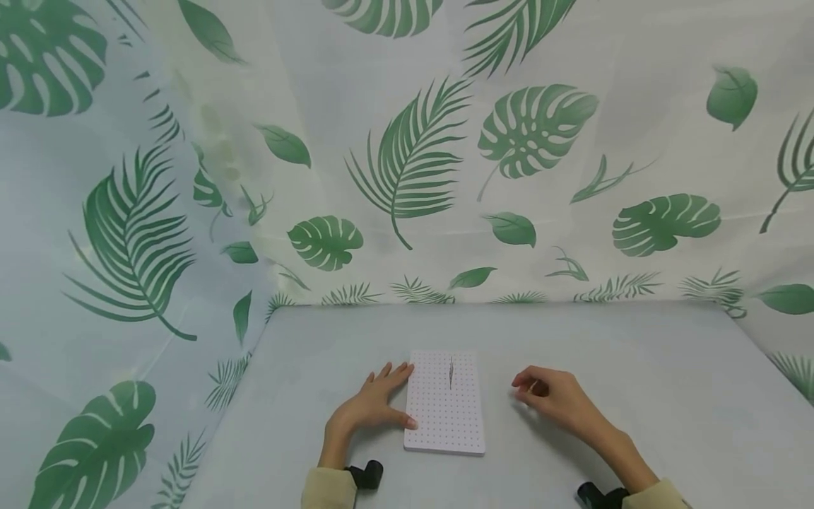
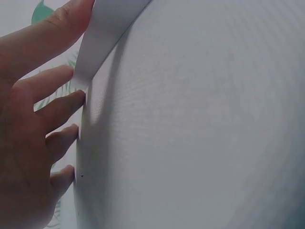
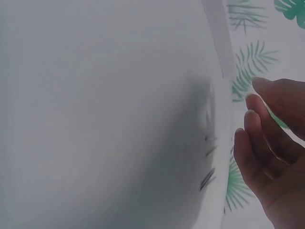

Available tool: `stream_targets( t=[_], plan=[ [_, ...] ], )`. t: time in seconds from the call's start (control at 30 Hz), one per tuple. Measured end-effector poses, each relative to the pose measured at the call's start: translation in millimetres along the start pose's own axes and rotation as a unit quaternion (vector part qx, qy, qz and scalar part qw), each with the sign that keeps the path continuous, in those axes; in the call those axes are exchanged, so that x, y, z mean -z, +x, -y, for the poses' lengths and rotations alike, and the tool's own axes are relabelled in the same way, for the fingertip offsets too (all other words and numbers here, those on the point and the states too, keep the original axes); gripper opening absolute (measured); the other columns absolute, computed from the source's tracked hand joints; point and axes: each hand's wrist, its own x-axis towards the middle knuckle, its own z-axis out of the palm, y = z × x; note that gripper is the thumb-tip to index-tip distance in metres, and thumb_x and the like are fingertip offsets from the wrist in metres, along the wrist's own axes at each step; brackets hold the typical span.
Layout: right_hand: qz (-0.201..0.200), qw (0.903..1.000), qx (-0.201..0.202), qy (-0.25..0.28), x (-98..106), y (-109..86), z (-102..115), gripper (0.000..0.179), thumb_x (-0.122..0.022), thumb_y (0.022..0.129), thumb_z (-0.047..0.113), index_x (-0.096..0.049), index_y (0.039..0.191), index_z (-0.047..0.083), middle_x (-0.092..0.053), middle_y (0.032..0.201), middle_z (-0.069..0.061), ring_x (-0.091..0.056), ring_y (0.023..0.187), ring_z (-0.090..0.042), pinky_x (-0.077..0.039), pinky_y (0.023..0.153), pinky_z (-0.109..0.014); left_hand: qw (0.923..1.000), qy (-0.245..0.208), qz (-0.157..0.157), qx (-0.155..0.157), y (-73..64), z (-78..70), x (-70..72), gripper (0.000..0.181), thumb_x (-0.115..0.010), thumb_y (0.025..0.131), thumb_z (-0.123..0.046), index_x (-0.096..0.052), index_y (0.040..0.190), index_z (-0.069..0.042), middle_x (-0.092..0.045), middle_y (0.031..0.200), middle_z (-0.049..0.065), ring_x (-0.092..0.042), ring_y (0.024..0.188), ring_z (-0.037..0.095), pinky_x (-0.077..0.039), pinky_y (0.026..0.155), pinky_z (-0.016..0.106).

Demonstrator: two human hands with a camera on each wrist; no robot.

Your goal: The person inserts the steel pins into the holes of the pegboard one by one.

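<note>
A white board (image 1: pixel 444 410) with rows of small holes lies on the table. Several thin dark pins (image 1: pixel 451 372) show as a narrow cluster on its upper part. My left hand (image 1: pixel 375 403) spreads along the board's left side, thumb near the lower corner and fingertips at the upper edge. In the left wrist view the thumb (image 2: pixel 57 28) lies against the board's side (image 2: pixel 102 43). To the right of the board, my right hand (image 1: pixel 556 398) hovers over the table with loosely bent fingers. No thing shows between its fingertips in the right wrist view.
The pale table (image 1: pixel 598 339) reaches back to a cloth wall (image 1: pixel 439 63) printed with green leaves. Black wrist devices (image 1: pixel 367 475) sit at both cuffs. Short dark marks (image 3: pixel 207 180) show near the table's edge in the right wrist view.
</note>
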Motion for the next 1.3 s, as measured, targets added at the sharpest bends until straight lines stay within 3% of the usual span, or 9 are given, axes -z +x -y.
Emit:
stream_targets(
  t=[0.27, 0.43, 0.73, 0.97, 1.3],
  plan=[
    [0.012, 0.9998, -0.007, -0.015, 11.9, -8.8, -24.8, 0.017, -0.081, 0.084, 0.006, -0.076, 0.1, 0.01, -0.069, 0.083, 0.008, -0.054, 0.069, 0.001, -0.05, 0.058, -0.022, 1.0, 0.0, 0.005, -0.004, -1.6, 0.9, 0.7, 0.104, -0.088, 0.078, -0.034, -0.033, 0.161, -0.007, -0.028, 0.169, 0.015, -0.011, 0.159, 0.042, -0.004, 0.128, 0.063],
    [0.011, 0.9988, 0.005, -0.047, 18.9, -7.8, -36.5, 0.027, -0.085, 0.08, 0.007, -0.075, 0.105, 0.008, -0.068, 0.088, 0.005, -0.056, 0.075, -0.004, -0.051, 0.063, -0.025, 1.0, -0.003, 0.005, -0.002, -1.4, 2.3, 1.3, 0.104, -0.088, 0.077, -0.034, -0.033, 0.161, -0.008, -0.028, 0.169, 0.015, -0.011, 0.159, 0.042, -0.004, 0.128, 0.063],
    [0.094, 0.9939, 0.008, -0.057, 29.1, 0.4, -47.9, 0.058, -0.09, 0.076, 0.022, -0.068, 0.128, 0.006, -0.066, 0.102, -0.006, -0.056, 0.089, -0.019, -0.051, 0.074, -0.037, 1.0, 0.001, 0.002, -0.008, -0.6, 2.6, 0.7, 0.104, -0.088, 0.077, -0.035, -0.033, 0.161, -0.008, -0.028, 0.169, 0.015, -0.011, 0.159, 0.043, -0.004, 0.128, 0.064],
    [0.142, 0.9889, 0.01, -0.043, 29.3, 4.0, -56.4, 0.059, -0.087, 0.079, 0.026, -0.067, 0.132, 0.007, -0.062, 0.103, -0.005, -0.054, 0.09, -0.017, -0.048, 0.073, -0.032, 0.9999, -0.009, 0.007, 0.001, -3.4, 2.2, -1.7, 0.104, -0.088, 0.077, -0.035, -0.033, 0.161, -0.008, -0.028, 0.169, 0.014, -0.01, 0.16, 0.04, -0.003, 0.129, 0.062],
    [0.172, 0.9848, -0.007, -0.027, 36.0, 10.9, -59.3, 0.063, -0.084, 0.083, 0.034, -0.065, 0.138, 0.013, -0.06, 0.106, -0.003, -0.052, 0.094, -0.018, -0.048, 0.077, -0.034, 0.9999, -0.007, 0.005, 0.006, -1.1, -1.0, 0.2, 0.104, -0.088, 0.078, -0.035, -0.033, 0.162, -0.01, -0.028, 0.169, 0.013, -0.01, 0.16, 0.038, -0.003, 0.129, 0.061]
  ],
)
